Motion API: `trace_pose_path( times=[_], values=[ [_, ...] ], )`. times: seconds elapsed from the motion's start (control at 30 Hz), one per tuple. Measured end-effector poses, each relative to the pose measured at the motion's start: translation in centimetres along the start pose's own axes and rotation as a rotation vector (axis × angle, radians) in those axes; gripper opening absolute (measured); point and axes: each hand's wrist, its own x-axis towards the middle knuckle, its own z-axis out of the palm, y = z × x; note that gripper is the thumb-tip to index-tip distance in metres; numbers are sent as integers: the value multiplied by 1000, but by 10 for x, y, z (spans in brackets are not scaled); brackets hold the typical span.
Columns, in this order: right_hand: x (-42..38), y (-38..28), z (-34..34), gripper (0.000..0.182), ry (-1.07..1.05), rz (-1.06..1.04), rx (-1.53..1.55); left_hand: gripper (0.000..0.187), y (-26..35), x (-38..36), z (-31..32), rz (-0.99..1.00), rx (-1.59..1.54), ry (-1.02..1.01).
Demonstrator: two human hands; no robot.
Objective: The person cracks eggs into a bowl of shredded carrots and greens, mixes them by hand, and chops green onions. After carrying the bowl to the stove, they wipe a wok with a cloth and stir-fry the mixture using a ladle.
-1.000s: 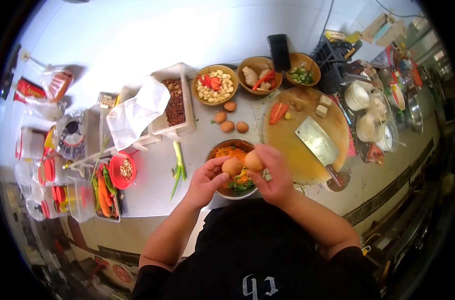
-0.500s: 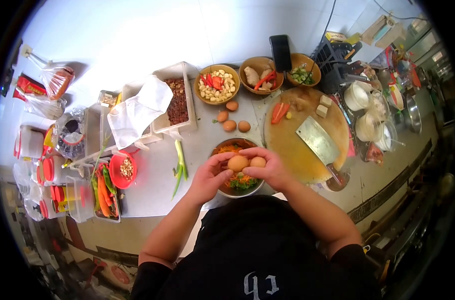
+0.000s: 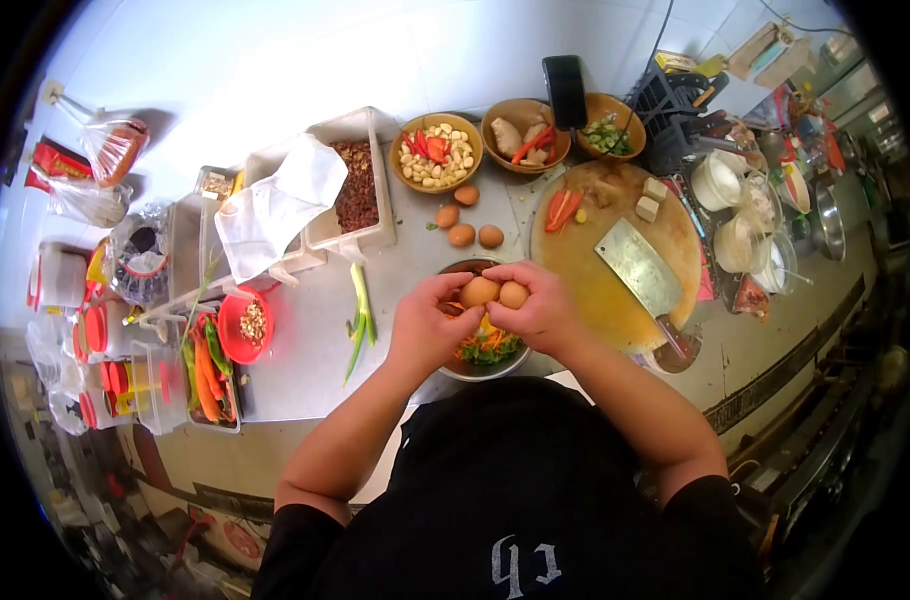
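Observation:
My left hand (image 3: 427,318) is closed around a brown egg (image 3: 478,291). A second egg (image 3: 514,294) is gripped in the fingers of my right hand (image 3: 543,308). The two eggs meet side by side, with both thumbs close together beneath them. Directly under the hands stands a metal bowl (image 3: 482,376) with orange shreds and chopped greens (image 3: 491,348) in it. A glossy yellow patch (image 3: 488,326) shows just below the eggs. My hands cover the bowl's sides. Beyond the bowl, several whole eggs (image 3: 462,235) lie on the metal counter.
Right of the bowl, a round chopping board (image 3: 570,310) carries a cleaver (image 3: 639,268), tofu cubes (image 3: 647,208) and red pepper pieces (image 3: 563,209). Bowls of garlic (image 3: 440,170) and ginger (image 3: 507,138) line the wall. A green onion (image 3: 361,310) and a red bowl (image 3: 228,330) are at left.
Both hands have drawn slightly closer together, and the eggs sit a little higher and tighter between them. A yellow patch now shows beneath the eggs. The camera view has shifted slightly.

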Motion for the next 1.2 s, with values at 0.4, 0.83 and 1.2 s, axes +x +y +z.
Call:
trace_pose_path(
  times=[0.4,0.83,1.2],
  values=[
    [1,5,13,33,73,-89,-121,39,-16,2,6,-55,-86,42],
    [3,6,16,31,105,-111,-120,38,-34,6,12,36,-92,106],
    [11,16,-2,31,16,-297,-127,38,-16,3,-19,81,-25,-45]
  ],
)
